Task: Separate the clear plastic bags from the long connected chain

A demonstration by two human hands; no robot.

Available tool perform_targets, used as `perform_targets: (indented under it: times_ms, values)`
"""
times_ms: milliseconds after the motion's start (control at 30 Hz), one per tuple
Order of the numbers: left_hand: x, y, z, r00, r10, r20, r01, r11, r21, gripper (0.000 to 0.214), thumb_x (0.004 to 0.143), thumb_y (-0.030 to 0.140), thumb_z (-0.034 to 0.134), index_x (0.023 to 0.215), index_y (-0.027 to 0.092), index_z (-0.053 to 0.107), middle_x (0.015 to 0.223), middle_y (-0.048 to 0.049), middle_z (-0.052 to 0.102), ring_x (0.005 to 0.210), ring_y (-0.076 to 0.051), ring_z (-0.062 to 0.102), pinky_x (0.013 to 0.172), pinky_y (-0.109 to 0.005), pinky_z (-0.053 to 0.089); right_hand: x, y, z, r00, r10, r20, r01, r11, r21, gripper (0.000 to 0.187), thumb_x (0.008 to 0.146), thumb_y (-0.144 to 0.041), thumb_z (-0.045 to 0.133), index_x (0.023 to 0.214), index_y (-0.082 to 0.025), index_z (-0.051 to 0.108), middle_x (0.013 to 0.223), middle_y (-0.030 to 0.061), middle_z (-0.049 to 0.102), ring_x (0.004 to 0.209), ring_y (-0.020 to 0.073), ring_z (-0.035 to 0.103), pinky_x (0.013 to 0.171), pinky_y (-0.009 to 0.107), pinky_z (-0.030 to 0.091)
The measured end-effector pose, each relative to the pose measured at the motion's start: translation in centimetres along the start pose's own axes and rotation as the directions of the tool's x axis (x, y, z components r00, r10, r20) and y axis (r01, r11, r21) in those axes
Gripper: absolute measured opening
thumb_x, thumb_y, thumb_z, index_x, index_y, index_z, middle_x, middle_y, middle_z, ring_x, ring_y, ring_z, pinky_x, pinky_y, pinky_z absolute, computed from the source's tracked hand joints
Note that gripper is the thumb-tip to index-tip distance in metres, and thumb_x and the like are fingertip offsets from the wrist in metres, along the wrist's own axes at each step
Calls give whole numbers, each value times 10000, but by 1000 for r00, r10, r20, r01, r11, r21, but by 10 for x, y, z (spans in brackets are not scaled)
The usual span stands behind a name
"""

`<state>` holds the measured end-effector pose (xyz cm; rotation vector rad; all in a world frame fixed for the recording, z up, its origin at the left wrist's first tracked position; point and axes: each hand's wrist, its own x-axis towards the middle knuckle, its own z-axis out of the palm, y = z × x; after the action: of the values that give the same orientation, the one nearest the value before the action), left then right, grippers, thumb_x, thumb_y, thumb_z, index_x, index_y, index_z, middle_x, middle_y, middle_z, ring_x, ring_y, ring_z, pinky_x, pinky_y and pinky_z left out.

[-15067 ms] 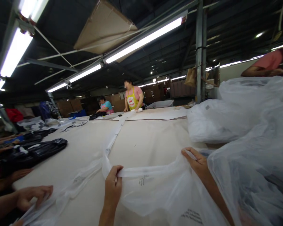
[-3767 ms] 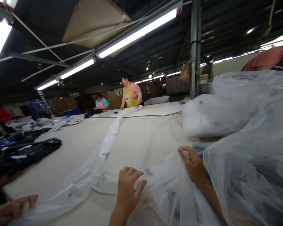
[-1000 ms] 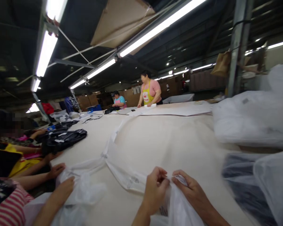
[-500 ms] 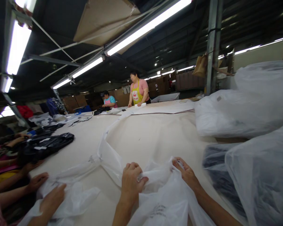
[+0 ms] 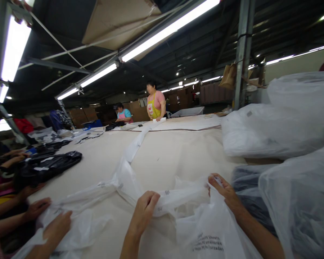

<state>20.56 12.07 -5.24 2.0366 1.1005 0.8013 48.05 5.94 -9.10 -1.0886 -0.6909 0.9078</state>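
Note:
A clear plastic bag [image 5: 199, 223] with black print lies in front of me on the wide beige table [image 5: 172, 154]. My left hand [image 5: 144, 212] pinches the bag's upper edge on the left. My right hand [image 5: 224, 189] grips the same edge further right, so the rim is stretched between them. A long strip of joined clear bags [image 5: 132, 147] runs from my bag across the table toward a person in a yellow apron [image 5: 156, 104].
Another person's hands [image 5: 47, 223] hold a clear bag at the lower left. Black packed garments [image 5: 48, 165] lie on the table's left side. Bulky clear sacks [image 5: 275, 133] pile up on the right. A second seated person [image 5: 122, 114] works at the far end.
My hands have spread apart, pulling the bag's edge taut. The strip across the table has straightened. The neighbour's hands have shifted slightly left.

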Motion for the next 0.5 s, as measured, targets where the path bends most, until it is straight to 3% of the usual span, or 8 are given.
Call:
perform_targets:
  times_ms: [100, 200, 300, 500]
  values:
    - [2, -5, -3, 999, 5, -38, -5, 1000, 9, 275, 817, 348, 461, 837, 163, 662, 829, -49, 592, 780, -168, 525, 720, -259, 384, 2, 0, -1, 997, 77, 6, -78, 991, 111, 526, 605, -587, 712, 831, -197, 441, 607, -63, 504, 407, 31, 364, 376, 163, 285]
    - [4, -4, -5, 997, 38, -71, -37, 999, 18, 216, 782, 311, 489, 734, 160, 636, 778, -35, 536, 713, -149, 488, 666, -247, 364, 4, 2, -3, 997, 79, 0, -79, 993, 83, 511, 626, -580, 703, 860, -190, 468, 608, -58, 504, 422, 30, 381, 390, 159, 303]
    - [4, 0, -5, 985, 76, -156, -87, 994, -65, 239, 803, 348, 472, 699, 157, 569, 845, -42, 534, 783, -153, 490, 682, -235, 367, 5, 4, -4, 997, 83, -5, -83, 996, 42, 518, 628, -597, 688, 865, -184, 483, 598, -57, 501, 438, 38, 403, 409, 164, 334]
    - [5, -6, -2, 979, -75, -189, 28, 971, -239, 325, 794, 452, 510, 655, 163, 457, 592, 39, 371, 585, -101, 355, 559, -201, 295, 4, 1, 0, 998, 52, -32, -50, 997, 65, 504, 603, -592, 697, 796, -178, 484, 625, -47, 516, 491, 64, 459, 450, 185, 375]
